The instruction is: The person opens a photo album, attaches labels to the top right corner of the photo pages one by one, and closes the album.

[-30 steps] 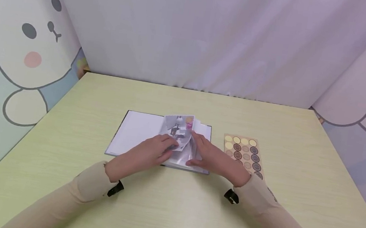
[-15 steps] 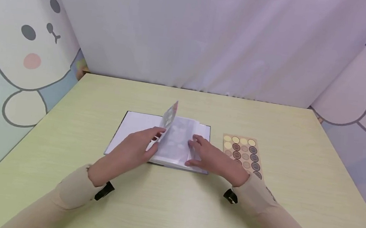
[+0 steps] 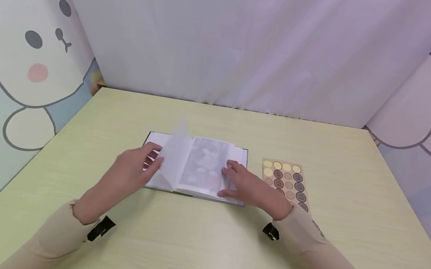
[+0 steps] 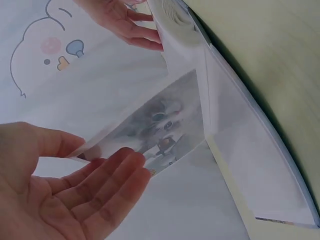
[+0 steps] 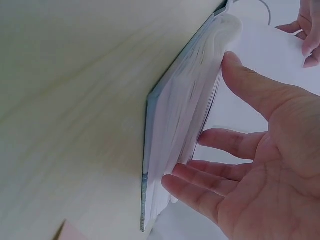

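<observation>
A photo album (image 3: 240, 155) lies spread on the table. My left hand (image 3: 129, 167) pinches the outer edge of a raised page (image 3: 174, 161) between thumb and index finger, over the album's left side. In the left wrist view, that page bears a picture of a grey furry animal (image 4: 167, 122), and its other fingers extend below the edge. At the right side, my right hand (image 3: 243, 184) rests its fingertips and thumb along the edge of the page stack (image 5: 200, 85). A pale picture page (image 3: 204, 162) faces up between the hands.
To the right of the album lies a brown sheet of round stickers (image 3: 289, 178), partly behind the right forearm. The pale wooden table (image 3: 202, 248) ends at a white curtain (image 3: 226, 42), with cartoon-printed panels on both sides.
The left hand has moved left, turning the page from the right side up and over toward the left. A picture page beneath it has come into view. The right hand has barely shifted.
</observation>
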A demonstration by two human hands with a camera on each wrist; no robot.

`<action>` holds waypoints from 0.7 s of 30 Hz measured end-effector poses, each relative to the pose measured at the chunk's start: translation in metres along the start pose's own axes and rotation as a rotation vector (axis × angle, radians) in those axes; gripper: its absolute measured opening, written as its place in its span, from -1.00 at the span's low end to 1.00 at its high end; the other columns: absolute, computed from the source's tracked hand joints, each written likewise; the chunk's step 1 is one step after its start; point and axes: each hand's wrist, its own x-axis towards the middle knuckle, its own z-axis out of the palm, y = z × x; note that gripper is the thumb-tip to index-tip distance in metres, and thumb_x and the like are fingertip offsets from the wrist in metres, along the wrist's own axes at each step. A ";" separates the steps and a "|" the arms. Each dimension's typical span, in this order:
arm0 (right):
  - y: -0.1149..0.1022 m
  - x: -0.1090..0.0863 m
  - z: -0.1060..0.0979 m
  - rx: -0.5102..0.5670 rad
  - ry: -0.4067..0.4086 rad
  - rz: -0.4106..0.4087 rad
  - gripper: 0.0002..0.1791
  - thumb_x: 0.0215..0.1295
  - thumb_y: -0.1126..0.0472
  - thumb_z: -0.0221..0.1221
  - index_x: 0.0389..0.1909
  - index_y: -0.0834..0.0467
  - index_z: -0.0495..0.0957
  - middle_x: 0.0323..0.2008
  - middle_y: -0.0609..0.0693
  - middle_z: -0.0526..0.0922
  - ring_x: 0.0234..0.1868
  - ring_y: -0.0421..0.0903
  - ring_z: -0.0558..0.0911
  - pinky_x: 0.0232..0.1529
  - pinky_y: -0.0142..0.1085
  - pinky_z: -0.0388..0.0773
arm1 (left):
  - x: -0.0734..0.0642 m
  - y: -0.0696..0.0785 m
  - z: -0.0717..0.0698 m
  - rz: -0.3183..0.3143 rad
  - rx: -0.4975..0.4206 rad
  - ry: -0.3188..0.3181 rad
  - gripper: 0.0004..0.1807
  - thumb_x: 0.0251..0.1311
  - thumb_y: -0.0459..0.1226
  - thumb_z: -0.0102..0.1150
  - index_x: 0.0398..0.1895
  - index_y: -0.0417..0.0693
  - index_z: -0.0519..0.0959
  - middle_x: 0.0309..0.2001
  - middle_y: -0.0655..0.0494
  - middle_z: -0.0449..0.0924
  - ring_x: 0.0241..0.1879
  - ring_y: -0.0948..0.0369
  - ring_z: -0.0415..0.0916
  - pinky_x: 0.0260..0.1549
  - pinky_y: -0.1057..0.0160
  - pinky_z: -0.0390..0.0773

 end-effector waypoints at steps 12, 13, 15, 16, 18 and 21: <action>0.000 0.000 -0.001 0.007 0.001 -0.004 -0.21 0.16 -0.10 0.22 0.25 0.35 0.28 0.31 0.31 0.19 0.30 0.15 0.29 0.27 -0.08 0.27 | -0.002 -0.033 -0.012 -0.057 0.075 0.032 -0.83 0.27 -0.23 -0.03 -0.34 -0.15 0.49 -0.49 0.09 0.54 -0.53 0.21 0.40 -0.51 0.28 0.36; 0.000 0.000 0.000 0.005 0.001 -0.004 -0.21 0.16 -0.10 0.22 0.25 0.36 0.28 0.31 0.31 0.19 0.30 0.15 0.29 0.27 -0.08 0.27 | -0.002 -0.036 -0.012 -0.058 0.078 0.025 -0.83 0.27 -0.23 -0.03 -0.36 -0.14 0.48 -0.52 0.10 0.52 -0.55 0.22 0.39 -0.53 0.28 0.35; 0.000 0.000 0.000 0.000 -0.003 -0.001 -0.21 0.17 -0.11 0.21 0.26 0.35 0.28 0.32 0.30 0.19 0.31 0.15 0.28 0.28 -0.08 0.26 | -0.003 -0.041 -0.012 -0.060 0.087 0.007 -0.85 0.26 -0.25 -0.02 -0.40 -0.14 0.47 -0.57 0.12 0.47 -0.58 0.22 0.35 -0.56 0.29 0.31; 0.000 0.001 0.000 -0.001 -0.005 0.001 -0.21 0.17 -0.11 0.21 0.26 0.35 0.28 0.32 0.30 0.18 0.31 0.15 0.27 0.29 -0.08 0.25 | -0.003 -0.043 -0.012 -0.063 0.093 -0.006 -0.85 0.25 -0.25 -0.01 -0.41 -0.14 0.46 -0.59 0.13 0.45 -0.59 0.22 0.32 -0.57 0.29 0.29; 0.000 0.001 0.000 0.001 -0.008 0.005 -0.20 0.17 -0.11 0.21 0.26 0.35 0.27 0.32 0.31 0.18 0.32 0.16 0.26 0.29 -0.08 0.24 | -0.003 -0.046 -0.012 -0.075 0.103 -0.040 -0.85 0.24 -0.26 0.00 -0.43 -0.14 0.43 -0.63 0.13 0.39 -0.62 0.22 0.28 -0.59 0.29 0.26; 0.000 0.000 0.000 0.004 -0.010 0.010 -0.19 0.17 -0.12 0.21 0.27 0.34 0.26 0.33 0.31 0.17 0.33 0.16 0.25 0.30 -0.07 0.23 | -0.003 -0.051 -0.012 -0.092 0.122 -0.094 -0.84 0.24 -0.27 0.03 -0.45 -0.15 0.41 -0.64 0.13 0.34 -0.63 0.22 0.24 -0.61 0.30 0.23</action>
